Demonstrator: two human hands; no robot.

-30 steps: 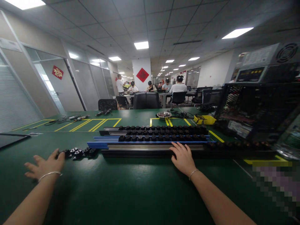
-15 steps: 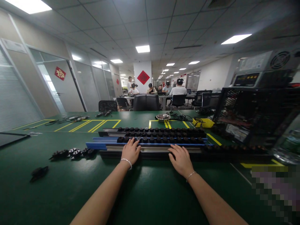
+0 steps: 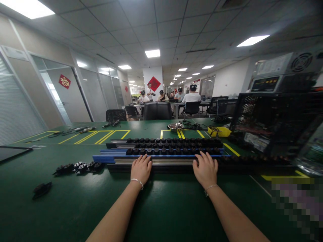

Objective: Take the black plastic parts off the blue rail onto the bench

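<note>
One head view covers it: the left hand [image 3: 140,168] and the right hand [image 3: 206,168] lie palm down, well apart, across the near side of a long silver-faced rail [image 3: 173,162] on the green surface [image 3: 171,208]. The left fingers lie close together and the right ones fan out a little; with the undersides hidden, I cannot tell whether either grip pinches the rail. Just beyond it is a blue rail [image 3: 103,158], with a row of black parts [image 3: 174,151] along the far side; loose black pieces [image 3: 80,167] lie past the left end. The rail looks like stiff metal, perhaps light for its length, with a smooth face that may slip under dry fingers. Its long shape should favour a two-handed hold, one hand toward each end, thumbs on the near edge and fingertips over the far one. The black parts seem hard and small, probably easy to jostle, so the bare stretch between the hands looks a safer place to press than the row behind.
</note>
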